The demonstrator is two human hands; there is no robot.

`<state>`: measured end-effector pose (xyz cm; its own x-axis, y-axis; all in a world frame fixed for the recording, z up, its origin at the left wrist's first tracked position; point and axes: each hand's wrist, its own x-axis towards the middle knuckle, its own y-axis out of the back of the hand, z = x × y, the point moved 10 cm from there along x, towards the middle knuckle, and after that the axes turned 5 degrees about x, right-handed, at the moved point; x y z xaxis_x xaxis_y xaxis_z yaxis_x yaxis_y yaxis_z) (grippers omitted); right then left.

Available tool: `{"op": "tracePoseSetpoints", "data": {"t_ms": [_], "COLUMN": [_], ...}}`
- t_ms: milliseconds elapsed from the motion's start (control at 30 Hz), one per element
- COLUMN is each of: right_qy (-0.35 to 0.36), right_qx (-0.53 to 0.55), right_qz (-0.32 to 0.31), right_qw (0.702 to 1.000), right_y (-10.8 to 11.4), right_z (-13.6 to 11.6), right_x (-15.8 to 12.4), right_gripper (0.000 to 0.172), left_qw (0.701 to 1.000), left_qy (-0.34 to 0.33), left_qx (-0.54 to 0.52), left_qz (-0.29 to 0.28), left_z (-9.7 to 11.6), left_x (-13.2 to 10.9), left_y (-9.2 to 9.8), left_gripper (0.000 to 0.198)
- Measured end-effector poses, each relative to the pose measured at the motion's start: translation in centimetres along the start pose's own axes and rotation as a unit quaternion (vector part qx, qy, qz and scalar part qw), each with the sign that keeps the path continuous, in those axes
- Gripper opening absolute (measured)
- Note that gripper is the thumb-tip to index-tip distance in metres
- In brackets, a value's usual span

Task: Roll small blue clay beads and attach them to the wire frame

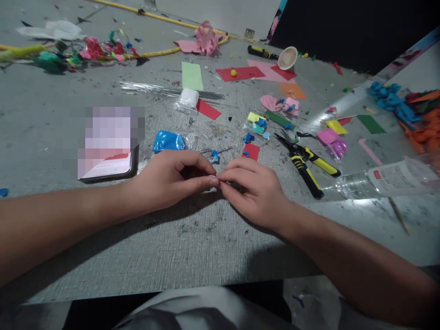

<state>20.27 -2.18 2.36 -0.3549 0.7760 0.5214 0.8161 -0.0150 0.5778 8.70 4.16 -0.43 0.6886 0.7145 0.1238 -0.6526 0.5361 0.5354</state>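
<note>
"Grip?"

"Left hand (168, 176): thumb and forefinger pinched on blue bit (212, 176). Right hand (256, 190): fingertips bunched against the left ones; clamped on the same bit or merely touching, cannot tell."

"Place of blue bit, and reason?"

"Between the fingertips, over table (192, 256). Held by tips alone, probably for smallness; both hands together, probably for fine control."

"Reasons for the rest, near to far?"

"Bottle (395, 178): on its side, right, perhaps simply out of the way. Pliers (305, 176): beyond right hand, handles nearer than tips, probably for easy reach. Phone (113, 142): left, presumably for ready viewing. Blue pack (168, 141): just beyond left hand, probably as handy stock. Wires (147, 89): farther, bundled lengthwise, probably for order. Cup (288, 57) and yellow tube (172, 19): at the back, presumably to spare working room."

"Counts, same order?"

"Hands, two. Blue bit, one. Bottle, one. Pliers, one pair. Phone, one. Blue pack, one. Wires, many, too overlapped for counting. Cup, one. Yellow tube, one, bent, running out of view."
</note>
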Motion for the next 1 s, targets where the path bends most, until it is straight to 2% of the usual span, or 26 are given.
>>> {"op": "tracePoseSetpoints", "data": {"t_ms": [167, 333, 433, 633, 733, 900, 1000], "right_qy": [-0.021, -0.104, -0.123, -0.137, -0.159, -0.121, -0.113], "right_qx": [-0.002, -0.008, -0.007, 0.002, 0.016, 0.004, 0.009], "right_qz": [-0.02, 0.068, 0.053, 0.049, 0.026, 0.014, 0.029], "right_qw": [1.0, 0.992, 0.991, 0.989, 0.987, 0.993, 0.993], "right_y": [-0.4, 1.7, 1.3, 0.5, 0.0, 0.0, 0.3], "right_z": [0.3, 1.8, 2.3, 3.0, 3.3, 2.3, 2.3], "right_x": [0.0, -0.3, -0.4, -0.7, -0.8, -0.5, -0.4], "right_gripper": [0.018, 0.025, 0.027, 0.007, 0.011, 0.024, 0.016], "left_qw": [0.996, 0.994, 0.988, 0.982, 0.98, 0.98, 0.982], "left_qy": [-0.054, -0.021, 0.003, -0.028, -0.028, -0.042, -0.056], "left_qx": [0.061, 0.111, 0.154, 0.18, 0.19, 0.187, 0.163], "left_qz": [-0.02, 0.005, 0.011, 0.04, 0.056, 0.06, 0.071], "left_z": [0.8, 0.3, 0.1, 0.1, -0.2, 0.1, 0.9], "left_x": [-0.1, -0.2, -0.2, -0.3, -0.4, -0.3, -0.4], "left_y": [-0.4, 0.2, 0.3, 0.7, 0.9, 0.9, 1.2], "left_gripper": [0.009, 0.015, 0.015, 0.01, 0.011, 0.011, 0.01]}}
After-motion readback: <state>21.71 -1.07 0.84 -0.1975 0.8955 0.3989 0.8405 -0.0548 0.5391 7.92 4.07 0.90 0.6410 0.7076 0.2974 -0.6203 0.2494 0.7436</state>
